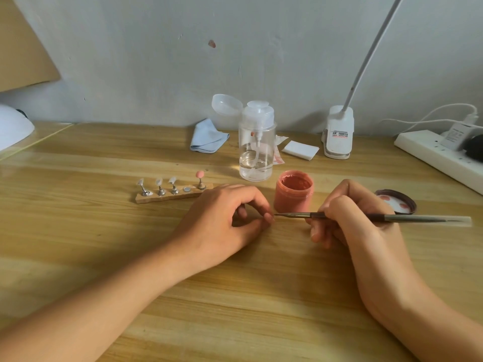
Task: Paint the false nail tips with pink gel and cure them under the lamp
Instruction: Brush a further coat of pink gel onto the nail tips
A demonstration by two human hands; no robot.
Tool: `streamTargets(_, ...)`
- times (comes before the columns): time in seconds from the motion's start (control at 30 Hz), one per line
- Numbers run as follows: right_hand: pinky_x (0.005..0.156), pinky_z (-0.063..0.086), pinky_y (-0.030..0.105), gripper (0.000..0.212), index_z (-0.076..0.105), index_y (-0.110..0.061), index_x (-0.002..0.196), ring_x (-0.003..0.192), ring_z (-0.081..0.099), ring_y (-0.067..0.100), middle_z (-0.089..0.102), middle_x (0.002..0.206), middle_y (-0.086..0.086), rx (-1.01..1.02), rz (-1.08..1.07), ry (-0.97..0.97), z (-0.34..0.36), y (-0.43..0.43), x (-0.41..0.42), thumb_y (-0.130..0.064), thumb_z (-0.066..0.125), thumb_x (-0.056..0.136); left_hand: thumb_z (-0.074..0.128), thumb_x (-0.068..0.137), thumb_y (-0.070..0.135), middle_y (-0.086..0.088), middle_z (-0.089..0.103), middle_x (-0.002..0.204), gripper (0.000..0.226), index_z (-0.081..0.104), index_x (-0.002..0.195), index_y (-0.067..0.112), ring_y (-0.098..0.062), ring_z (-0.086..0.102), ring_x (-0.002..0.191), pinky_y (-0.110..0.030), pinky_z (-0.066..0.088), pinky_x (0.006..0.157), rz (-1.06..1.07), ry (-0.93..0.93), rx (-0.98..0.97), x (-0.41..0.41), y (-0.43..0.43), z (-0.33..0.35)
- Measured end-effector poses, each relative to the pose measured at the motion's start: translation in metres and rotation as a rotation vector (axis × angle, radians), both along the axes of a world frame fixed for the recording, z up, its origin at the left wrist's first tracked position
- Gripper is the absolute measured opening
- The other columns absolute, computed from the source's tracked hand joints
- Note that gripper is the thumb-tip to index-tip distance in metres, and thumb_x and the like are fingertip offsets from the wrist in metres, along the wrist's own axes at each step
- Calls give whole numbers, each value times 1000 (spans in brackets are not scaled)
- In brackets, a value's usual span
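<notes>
Counter: pale wood grain, set against a chipped grey-blue wall.
- Far left: white curing lamp, partly out of frame.
- Centre: wooden nail stand with three clear tips and one pink tip.
- Just right of the stand: open pink gel jar, its lid beyond.
- Rear: pump bottle, blue cloth, white pads, clip lamp, power strip.
- Left hand: curled, pinching a small item, mostly hidden.
- Right hand: grips the brush, tip at the left fingertips.
</notes>
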State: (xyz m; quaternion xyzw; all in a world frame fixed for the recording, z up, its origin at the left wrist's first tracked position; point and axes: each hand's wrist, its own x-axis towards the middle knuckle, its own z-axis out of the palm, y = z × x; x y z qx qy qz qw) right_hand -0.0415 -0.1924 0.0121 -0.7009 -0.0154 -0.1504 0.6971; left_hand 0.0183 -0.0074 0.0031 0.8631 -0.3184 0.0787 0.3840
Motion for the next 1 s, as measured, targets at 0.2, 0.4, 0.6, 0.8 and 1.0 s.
streamTargets(0.2,51,40,20,13,51,-12,59,54,47,16,58,52,8,3,-1,-3,-1,0,0,-19,53,71,77,83,15,29,64,83,23,68,83,36,-9,55,78,-15,42,69,6,-4,-1,1,-1,0)
streamTargets(0.4,50,40,20,14,51,-13,59,54,47,17,58,52,8,-2,15,3,-1,1,0,-21,55,70,77,83,16,29,64,82,22,68,83,35,-8,55,77,-16,42,68,0,1,-1,1,0,0)
streamTargets(0.6,51,41,20,13,51,-13,60,54,48,16,58,52,8,-1,7,2,-2,0,1,-20,53,71,78,82,16,29,64,82,22,68,82,36,-9,55,77,-14,40,68,0,4,-5,0,0,1)
streamTargets(0.8,74,47,46,15,47,-10,59,60,47,20,54,50,3,36,-72,4,-3,-3,2,-19,50,71,79,82,14,32,62,83,32,65,80,43,-7,54,78,-10,38,69,7,-2,1,0,0,1)
streamTargets(1.0,51,40,22,16,48,-8,61,54,46,18,57,51,8,-8,-10,10,-1,0,1,-20,53,70,80,81,16,30,63,84,32,65,80,43,-9,55,78,-12,40,70,15,-18,6,1,0,0)
